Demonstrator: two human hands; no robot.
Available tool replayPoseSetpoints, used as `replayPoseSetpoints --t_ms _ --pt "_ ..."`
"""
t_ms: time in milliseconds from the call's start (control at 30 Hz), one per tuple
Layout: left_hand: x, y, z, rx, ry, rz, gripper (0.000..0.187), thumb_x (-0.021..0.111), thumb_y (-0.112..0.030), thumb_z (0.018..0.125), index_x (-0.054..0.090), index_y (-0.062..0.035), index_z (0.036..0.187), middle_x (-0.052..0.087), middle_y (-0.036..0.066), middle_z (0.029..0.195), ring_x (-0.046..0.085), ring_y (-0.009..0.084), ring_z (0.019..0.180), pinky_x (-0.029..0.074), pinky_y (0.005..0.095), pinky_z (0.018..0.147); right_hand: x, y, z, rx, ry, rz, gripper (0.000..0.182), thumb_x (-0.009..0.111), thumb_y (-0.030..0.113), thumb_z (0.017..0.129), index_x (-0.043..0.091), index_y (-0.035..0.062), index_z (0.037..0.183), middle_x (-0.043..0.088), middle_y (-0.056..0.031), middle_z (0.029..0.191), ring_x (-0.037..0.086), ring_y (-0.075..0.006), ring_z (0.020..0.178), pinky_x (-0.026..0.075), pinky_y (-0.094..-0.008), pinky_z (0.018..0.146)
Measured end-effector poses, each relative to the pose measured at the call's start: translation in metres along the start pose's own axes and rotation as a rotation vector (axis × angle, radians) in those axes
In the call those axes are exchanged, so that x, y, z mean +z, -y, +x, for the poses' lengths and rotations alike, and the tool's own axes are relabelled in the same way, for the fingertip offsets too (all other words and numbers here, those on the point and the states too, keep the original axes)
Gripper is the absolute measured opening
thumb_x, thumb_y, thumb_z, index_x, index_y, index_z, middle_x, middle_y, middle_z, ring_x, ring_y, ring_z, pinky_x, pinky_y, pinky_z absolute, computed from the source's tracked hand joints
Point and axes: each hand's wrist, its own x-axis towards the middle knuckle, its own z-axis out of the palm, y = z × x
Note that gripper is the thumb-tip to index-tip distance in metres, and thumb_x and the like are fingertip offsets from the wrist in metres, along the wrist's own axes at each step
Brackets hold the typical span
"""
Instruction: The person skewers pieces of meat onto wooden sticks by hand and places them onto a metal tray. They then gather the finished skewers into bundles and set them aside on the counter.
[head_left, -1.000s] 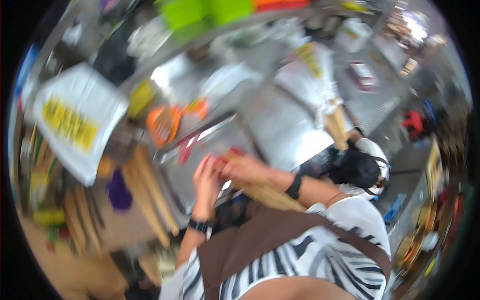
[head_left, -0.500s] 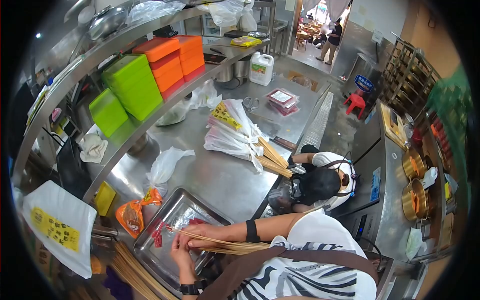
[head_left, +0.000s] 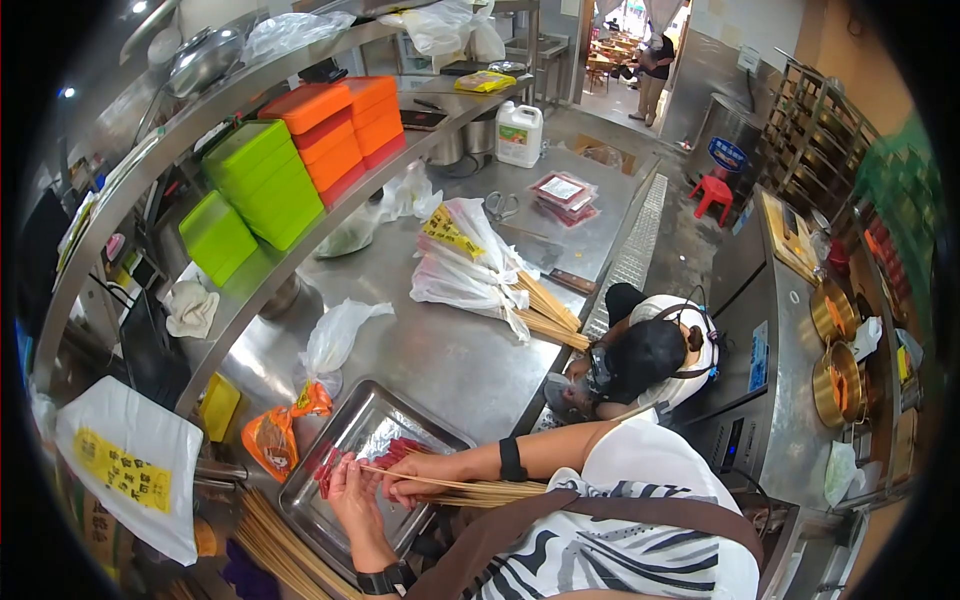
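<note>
My right hand (head_left: 415, 480) is closed around bamboo skewers (head_left: 490, 494), which run back under my forearm. One skewer points toward my left hand (head_left: 352, 497), whose fingers are pinched on a strip of red meat (head_left: 325, 468) at its tip. Both hands are over a rectangular metal tray (head_left: 376, 408). More red meat (head_left: 400, 449) lies in the tray, just beyond my right hand. Loose skewers (head_left: 285, 540) lie beside the tray, below my left wrist.
A co-worker (head_left: 660, 350) bends over the counter's right edge beside bagged skewers (head_left: 545, 305). An orange bag (head_left: 270, 443) touches the tray's far side. Green boxes (head_left: 265, 180) and orange boxes (head_left: 320, 120) stand on the shelf. Scissors (head_left: 500, 205) and a knife (head_left: 572, 282) lie on the counter.
My left fingers have come up around the meat strip, which hung in plain view before. My right hand keeps hold of the skewers. The whole view has shifted slightly.
</note>
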Motion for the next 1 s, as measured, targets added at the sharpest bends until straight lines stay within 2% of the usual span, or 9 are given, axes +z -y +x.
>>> replayPoseSetpoints --t_ms 267,500,667,733,767,800,833,900,1000 --pt "0.000 -0.006 -0.017 0.015 0.012 -0.139 0.034 0.055 -0.009 0.085 0.047 -0.0025 0.118 0.057 0.003 0.090 0.058 0.0137 0.076 0.047 0.0227 0.062 -0.003 0.008 0.002 0.091 -0.050 0.069 0.030 0.036 0.026 0.093 0.054 0.0023 0.099 0.059 -0.0028 0.067 0.052 -0.0079 0.055 0.042 -0.0197 0.051" --pt "-0.001 0.001 -0.011 0.125 0.018 -0.024 0.038 0.054 -0.004 0.084 0.046 -0.0049 0.121 0.053 -0.001 0.094 0.053 0.0084 0.079 0.040 0.0193 0.056 -0.006 0.005 0.003 0.069 -0.056 0.221 0.027 0.041 0.025 0.090 0.056 0.0028 0.094 0.059 -0.0049 0.066 0.055 -0.0099 0.053 0.042 -0.0208 0.047" --pt "0.012 -0.008 -0.015 0.125 -0.041 0.162 0.039 0.053 -0.005 0.084 0.044 -0.0004 0.123 0.054 0.006 0.097 0.058 0.0161 0.081 0.047 0.0254 0.066 -0.007 0.011 0.001 0.051 -0.032 0.241 0.023 0.046 0.024 0.089 0.056 0.0033 0.091 0.059 -0.0046 0.067 0.057 -0.0104 0.057 0.044 -0.0216 0.050" --pt "-0.003 -0.001 -0.005 0.129 -0.007 0.237 0.043 0.054 -0.006 0.084 0.044 0.0000 0.124 0.055 0.010 0.105 0.058 0.0171 0.088 0.047 0.0279 0.074 0.000 0.004 0.007 0.093 -0.089 0.368 0.021 0.054 0.025 0.087 0.057 0.0040 0.088 0.058 -0.0028 0.066 0.056 -0.0102 0.059 0.045 -0.0230 0.053" --pt "-0.006 0.002 -0.003 0.098 -0.010 0.209 0.042 0.054 -0.005 0.083 0.045 -0.0003 0.124 0.053 0.012 0.113 0.056 0.0174 0.095 0.045 0.0287 0.081 -0.006 -0.003 0.005 0.154 -0.091 0.348 0.020 0.053 0.022 0.088 0.059 0.0039 0.093 0.059 -0.0014 0.077 0.054 -0.0068 0.059 0.045 -0.0219 0.054" --pt "-0.017 0.011 0.007 0.168 0.035 0.225 0.040 0.053 -0.005 0.083 0.046 -0.0002 0.123 0.053 0.012 0.116 0.053 0.0175 0.101 0.043 0.0285 0.085 -0.008 0.000 0.004 0.077 -0.077 0.262 0.020 0.053 0.021 0.088 0.060 0.0040 0.093 0.059 -0.0023 0.072 0.054 -0.0080 0.057 0.045 -0.0229 0.053" --pt "-0.018 0.009 0.011 0.230 0.013 0.361 0.039 0.052 -0.005 0.084 0.047 0.0003 0.122 0.052 0.011 0.118 0.051 0.0181 0.105 0.042 0.0286 0.088 -0.011 0.004 0.004 0.161 -0.119 0.318 0.020 0.051 0.020 0.089 0.059 0.0036 0.095 0.059 -0.0037 0.067 0.055 -0.0092 0.057 0.045 -0.0237 0.052" --pt "-0.040 0.014 0.012 0.222 -0.059 0.345 0.036 0.054 -0.006 0.084 0.048 -0.0007 0.120 0.053 0.009 0.115 0.053 0.0156 0.101 0.046 0.0279 0.080 -0.003 0.020 0.000 0.296 -0.126 0.184 0.024 0.045 0.021 0.091 0.058 0.0021 0.100 0.055 -0.0026 0.061 0.053 -0.0078 0.054 0.042 -0.0208 0.050" --pt "-0.096 0.040 0.030 0.190 -0.356 0.468 0.026 0.055 -0.008 0.083 0.057 -0.0027 0.108 0.058 0.006 0.099 0.058 0.0123 0.084 0.048 0.0252 0.065 -0.002 0.016 -0.003 0.224 -0.127 0.065 0.025 0.043 0.019 0.093 0.055 0.0014 0.105 0.051 0.0014 0.060 0.047 -0.0050 0.050 0.038 -0.0172 0.048"
